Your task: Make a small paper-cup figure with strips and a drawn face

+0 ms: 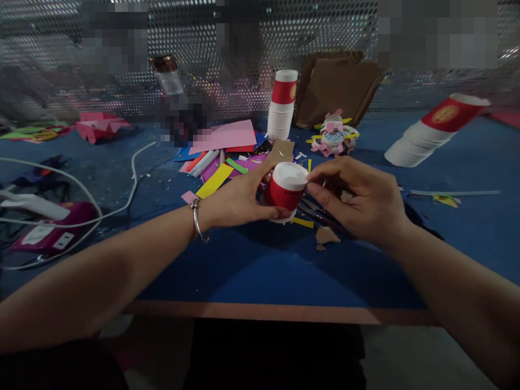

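Note:
In the middle of the head view, my left hand [239, 197] wraps round a red and white paper cup [286, 190] and keeps it just above the table. The cup's white end faces up, and part of its red side is behind my fingers. From the right, my right hand [357, 197] brings thumb and forefinger together in a pinch at the cup's upper edge. Whatever lies between those fingertips is too small to make out. Behind the cup lie coloured paper sheets [227, 134], a yellow paper strip [214, 181] and markers. A torn cardboard scrap [326, 236] rests near my right hand.
Stacked paper cups [281, 105] stand at the back; another stack [436, 130] leans at right. A decorated paper craft [333, 134] sits before a brown cardboard piece [337, 89]. At left are a white cable [132, 184] and a purple power strip [57, 230].

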Demonstrator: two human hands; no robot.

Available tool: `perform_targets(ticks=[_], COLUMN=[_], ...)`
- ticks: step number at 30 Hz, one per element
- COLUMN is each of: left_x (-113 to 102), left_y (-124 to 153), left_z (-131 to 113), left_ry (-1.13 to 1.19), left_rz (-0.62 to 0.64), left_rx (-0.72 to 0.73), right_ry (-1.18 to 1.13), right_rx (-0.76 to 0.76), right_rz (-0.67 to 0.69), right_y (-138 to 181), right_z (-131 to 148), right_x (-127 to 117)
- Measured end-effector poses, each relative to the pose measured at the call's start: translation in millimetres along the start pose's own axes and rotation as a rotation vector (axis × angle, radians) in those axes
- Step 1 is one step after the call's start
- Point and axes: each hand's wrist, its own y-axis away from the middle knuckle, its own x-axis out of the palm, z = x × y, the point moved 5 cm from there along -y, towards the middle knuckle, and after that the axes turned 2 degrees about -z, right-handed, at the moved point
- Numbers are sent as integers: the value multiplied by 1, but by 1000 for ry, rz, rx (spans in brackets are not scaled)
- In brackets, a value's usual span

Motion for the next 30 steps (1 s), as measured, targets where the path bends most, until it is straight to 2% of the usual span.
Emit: perform_targets(ticks=[4, 7, 11, 17, 25, 30], left_x=[6, 8, 8, 5, 5, 5], left_y=[4, 5, 5, 3, 3, 0], left_z=[5, 8, 11, 15, 26, 35], left_ry=[-13, -67, -43, -67, -72, 35], left_rz=[5, -6, 7, 39, 44, 35], left_rx=[44, 75, 126, 112, 93, 77], right_ry=[-59, -16, 65, 74, 96, 133], right_rx=[-274, -358, -345, -268, -283, -210], right_rz=[10, 47, 73, 108, 78, 9], right_y=[-2, -3, -3, -2, -3, -3], right_z=[6, 7, 8, 9, 11, 9], right_x=[5, 7, 5, 3, -1, -11])
